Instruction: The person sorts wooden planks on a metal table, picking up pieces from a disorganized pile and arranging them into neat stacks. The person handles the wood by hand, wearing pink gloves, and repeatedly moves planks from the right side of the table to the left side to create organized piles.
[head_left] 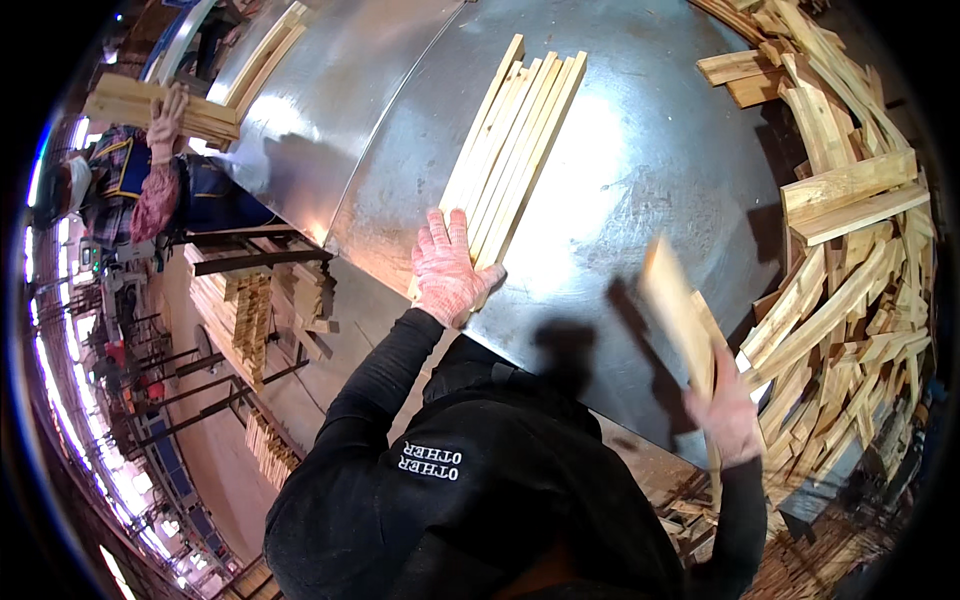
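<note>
Narrow, straight-edged wood slats [513, 155], far ends uneven, are laid side by side on a shiny, scuffed sheet-metal table [660, 130], their near ends partly covered by the L hand [450, 272], open w/ fingers splayed. At near R, a flat, pale board [680, 312], blurred & tilted, is gripped in the closed R hand [728, 412]. Rough, jumbled offcuts [845, 308] are heaped along the R side; at far L, yellowish planks [122, 100] are touched by a co-worker's hand [166, 125].
</note>
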